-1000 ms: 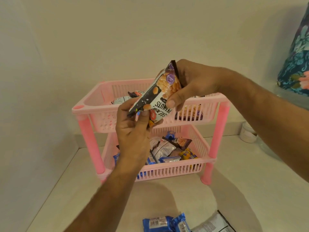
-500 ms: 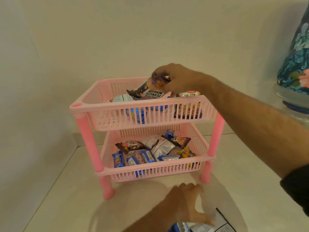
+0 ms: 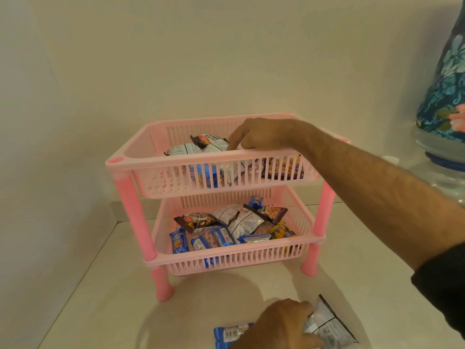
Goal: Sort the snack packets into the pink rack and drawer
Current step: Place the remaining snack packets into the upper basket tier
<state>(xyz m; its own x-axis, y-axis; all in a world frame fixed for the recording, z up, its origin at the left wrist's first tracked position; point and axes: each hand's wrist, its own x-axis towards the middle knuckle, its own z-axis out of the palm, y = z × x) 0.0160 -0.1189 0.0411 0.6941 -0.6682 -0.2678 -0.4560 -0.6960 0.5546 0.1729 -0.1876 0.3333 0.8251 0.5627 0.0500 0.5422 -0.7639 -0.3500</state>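
Observation:
The pink two-tier rack (image 3: 118,164) stands on the pale counter. My right hand (image 3: 259,137) reaches into its top basket, fingers spread loosely, with the fingertips resting on a dark salted-peanut packet (image 3: 208,140) and a silver packet (image 3: 181,149). Nothing is pinched in it. The lower basket (image 3: 226,260) holds several blue, silver and dark snack packets. At the bottom edge my left hand (image 3: 281,323) closes on a silver packet (image 3: 329,328) lying on the counter, thumb on top. A blue packet (image 3: 230,333) lies just left of that hand, partly hidden by it.
Walls close in behind and to the left of the rack. A floral-covered object (image 3: 448,91) on a clear stand sits at the far right. Bare counter lies in front of the rack's legs.
The peanut packet I held in both hands now lies in the top basket. My left hand dropped to the counter and took hold of the silver packet.

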